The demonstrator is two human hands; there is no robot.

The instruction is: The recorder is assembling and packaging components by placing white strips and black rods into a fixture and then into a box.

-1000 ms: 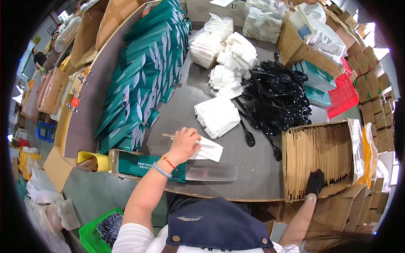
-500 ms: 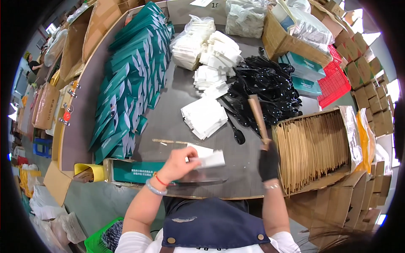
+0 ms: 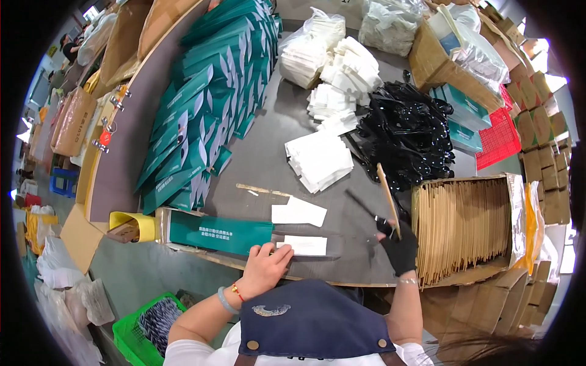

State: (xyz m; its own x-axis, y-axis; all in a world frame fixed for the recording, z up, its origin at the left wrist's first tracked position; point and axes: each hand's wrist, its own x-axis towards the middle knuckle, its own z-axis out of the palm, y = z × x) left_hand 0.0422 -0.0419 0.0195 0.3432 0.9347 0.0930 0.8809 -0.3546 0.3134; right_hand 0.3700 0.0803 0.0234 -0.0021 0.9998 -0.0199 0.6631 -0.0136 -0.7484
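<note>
- The dark grey tabletop (image 3: 259, 161) spreads across the middle of the view, with both hands at its near side.
- A long row of overlapping green packets (image 3: 195, 116) runs along its left side, beyond the left hand.
- An open cardboard box (image 3: 517, 213), packed with thin upright wooden sticks (image 3: 461, 229), stands just right of the right hand.
- A heap of black spoons (image 3: 409, 131) lies beyond the right hand.
- A fanned stack of white packets (image 3: 318, 160) sits left of that heap, ahead of and between the hands.
- One green sleeve (image 3: 213, 235) lies flat along the near edge, its right end just by the left fingertips.
- The right hand (image 3: 400, 250), in a black glove, is closed around the lower end of a single wooden stick (image 3: 387, 195), which slants up and away.
- The left hand (image 3: 267, 267) is bare and half curled, its fingertips at the left end of a white packet (image 3: 308, 245); whether it grips this cannot be told.
- Two overlapping white pieces (image 3: 299, 212) lie just beyond that packet.
- A slim black handle (image 3: 360, 203) points toward the gloved fingers; whether they hold it is unclear.
</note>
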